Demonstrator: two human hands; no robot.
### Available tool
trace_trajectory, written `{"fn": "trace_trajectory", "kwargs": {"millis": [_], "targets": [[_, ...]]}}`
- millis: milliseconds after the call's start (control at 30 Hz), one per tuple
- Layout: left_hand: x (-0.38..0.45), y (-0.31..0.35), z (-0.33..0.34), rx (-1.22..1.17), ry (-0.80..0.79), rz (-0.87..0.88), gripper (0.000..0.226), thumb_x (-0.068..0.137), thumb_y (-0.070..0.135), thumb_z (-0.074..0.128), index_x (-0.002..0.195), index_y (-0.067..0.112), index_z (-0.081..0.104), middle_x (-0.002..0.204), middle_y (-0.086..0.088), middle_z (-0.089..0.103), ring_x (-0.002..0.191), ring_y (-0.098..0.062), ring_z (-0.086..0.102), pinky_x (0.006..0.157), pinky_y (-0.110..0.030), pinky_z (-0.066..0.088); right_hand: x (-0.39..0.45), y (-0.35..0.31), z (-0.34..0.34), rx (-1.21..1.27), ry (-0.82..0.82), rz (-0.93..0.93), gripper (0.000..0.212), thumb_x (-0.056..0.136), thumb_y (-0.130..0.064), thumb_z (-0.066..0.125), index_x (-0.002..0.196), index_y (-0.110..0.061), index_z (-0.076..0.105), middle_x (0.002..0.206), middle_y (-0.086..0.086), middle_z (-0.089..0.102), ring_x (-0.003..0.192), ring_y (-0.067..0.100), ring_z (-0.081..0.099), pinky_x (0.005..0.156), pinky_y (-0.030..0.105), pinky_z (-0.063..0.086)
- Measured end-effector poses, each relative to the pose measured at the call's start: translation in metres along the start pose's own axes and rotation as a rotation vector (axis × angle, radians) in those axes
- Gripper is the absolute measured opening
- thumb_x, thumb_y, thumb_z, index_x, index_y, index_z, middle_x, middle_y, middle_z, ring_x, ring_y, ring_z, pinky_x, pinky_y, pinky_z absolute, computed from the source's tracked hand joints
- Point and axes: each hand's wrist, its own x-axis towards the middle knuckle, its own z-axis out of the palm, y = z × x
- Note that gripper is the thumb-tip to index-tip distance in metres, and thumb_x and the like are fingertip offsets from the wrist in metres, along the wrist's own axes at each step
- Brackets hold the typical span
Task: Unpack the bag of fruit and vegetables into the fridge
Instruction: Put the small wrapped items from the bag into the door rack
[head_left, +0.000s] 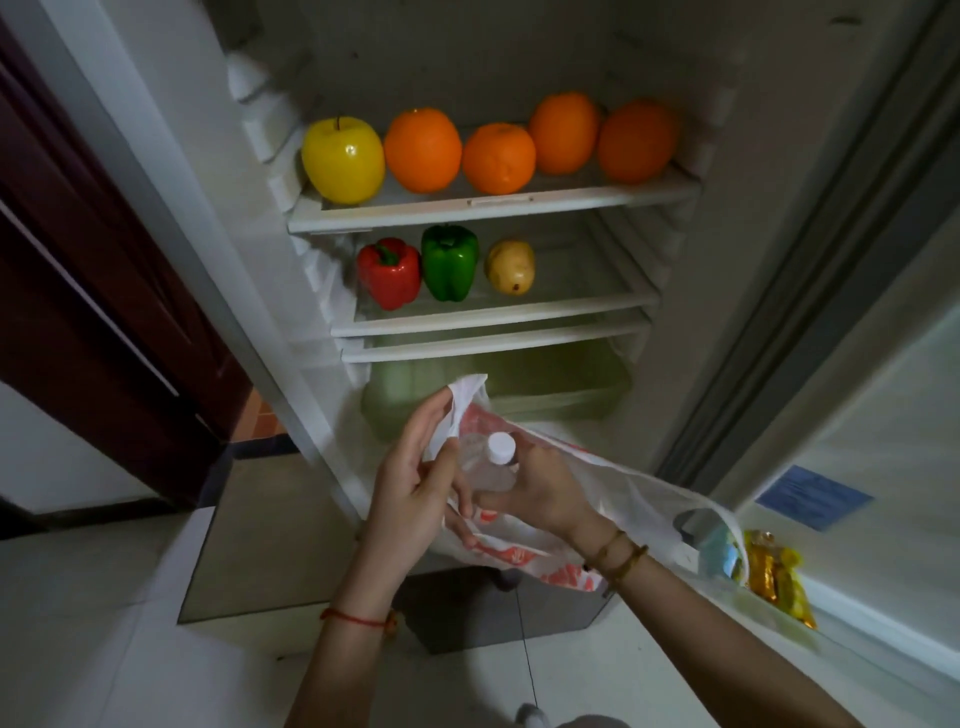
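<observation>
The fridge stands open. Its top shelf (493, 208) carries a yellow apple (343, 158) and several oranges (423, 150). A red pepper (388, 273), a green pepper (449, 262) and a potato (510, 266) rest on the middle shelf (493, 317). In front of the drawer, my left hand (415, 483) pinches the rim of a white and red plastic bag (519, 551). My right hand (545, 491) grips a clear bottle with a white cap (500, 448), which is partly out of the bag.
A pale green crisper drawer (561, 384) sits below the shelves. The open fridge door (857, 467) is on the right, with yellow and blue packets (776, 577) in its bin. A dark red door (104, 291) stands at the left. The floor is pale tile.
</observation>
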Motion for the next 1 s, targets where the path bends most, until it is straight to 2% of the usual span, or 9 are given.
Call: {"fn": "trace_trajectory", "kwargs": {"millis": [100,267,367,467,533,600,700,833,1000], "targets": [[0.001,0.010,0.007,0.026,-0.091,0.017,0.048,0.097,-0.003,0.044,0.134,0.027,0.041,0.084,0.042,0.062,0.075,0.024,0.056,0.068,-0.002,0.046,-0.018,0.002,-0.029,0.031,0.067,0.034,0.050,0.060,-0.054,0.077,0.103,-0.031,0.064,0.094,-0.017,0.069,0.082,0.003,0.063,0.072,0.025,0.053],[0.001,0.026,0.026,0.027,-0.186,0.083,0.051,0.099,-0.003,0.042,0.126,0.040,0.044,0.090,0.047,0.060,0.064,0.012,0.060,0.059,-0.006,0.048,-0.055,0.012,-0.059,-0.014,0.134,0.158,0.063,0.058,-0.069,0.069,0.102,-0.024,0.064,0.088,-0.011,0.070,0.073,0.005,0.065,0.066,0.026,0.056],[-0.003,0.036,0.041,-0.003,-0.276,0.065,0.052,0.099,0.001,0.041,0.127,0.044,0.047,0.076,0.035,0.064,0.051,-0.004,0.057,0.046,-0.017,0.049,-0.086,0.014,-0.079,0.008,0.226,0.224,0.060,0.060,-0.067,0.069,0.101,-0.022,0.065,0.087,-0.010,0.072,0.072,0.007,0.068,0.066,0.028,0.059],[-0.011,0.045,0.059,-0.007,-0.384,0.053,0.048,0.100,0.005,0.042,0.134,0.040,0.045,0.062,0.011,0.064,0.050,-0.005,0.057,0.046,-0.018,0.049,-0.120,0.014,-0.103,-0.037,0.359,0.308,0.057,0.061,-0.064,0.071,0.097,-0.020,0.063,0.081,-0.009,0.069,0.069,0.006,0.065,0.060,0.022,0.055],[-0.017,0.050,0.074,-0.018,-0.451,0.039,0.049,0.100,0.008,0.042,0.138,0.039,0.044,0.061,-0.004,0.060,0.048,-0.011,0.055,0.044,-0.025,0.049,-0.142,0.016,-0.118,-0.067,0.459,0.361,0.047,0.064,-0.056,0.076,0.092,-0.021,0.061,0.072,-0.011,0.064,0.062,0.004,0.059,0.051,0.013,0.043],[-0.023,0.053,0.090,-0.026,-0.503,0.019,0.048,0.101,0.009,0.043,0.138,0.039,0.044,0.067,-0.010,0.062,0.049,-0.015,0.054,0.044,-0.029,0.050,-0.162,0.017,-0.132,-0.068,0.558,0.409,0.045,0.064,-0.052,0.078,0.092,-0.020,0.064,0.074,-0.011,0.064,0.062,0.006,0.058,0.053,0.018,0.041],[-0.033,0.058,0.112,-0.033,-0.550,-0.018,0.048,0.100,0.010,0.044,0.136,0.041,0.044,0.073,0.005,0.066,0.049,-0.015,0.055,0.045,-0.031,0.052,-0.194,0.022,-0.151,-0.060,0.677,0.476,0.046,0.066,-0.050,0.079,0.095,-0.018,0.067,0.082,-0.008,0.068,0.071,0.014,0.064,0.058,0.021,0.046],[-0.047,0.059,0.130,0.008,-0.592,-0.034,0.048,0.100,0.010,0.045,0.127,0.050,0.044,0.077,0.018,0.062,0.051,-0.015,0.058,0.047,-0.033,0.054,-0.235,0.038,-0.177,-0.046,0.844,0.540,0.043,0.069,-0.043,0.082,0.103,-0.021,0.069,0.091,0.001,0.074,0.081,0.020,0.069,0.070,0.033,0.053],[-0.067,0.060,0.151,0.052,-0.599,-0.059,0.048,0.100,0.009,0.045,0.126,0.050,0.042,0.078,0.016,0.059,0.053,-0.017,0.058,0.047,-0.033,0.054,-0.278,0.076,-0.207,-0.136,0.954,0.616,0.055,0.068,-0.051,0.079,0.109,-0.017,0.066,0.101,0.005,0.073,0.088,0.027,0.069,0.077,0.035,0.052]]}}
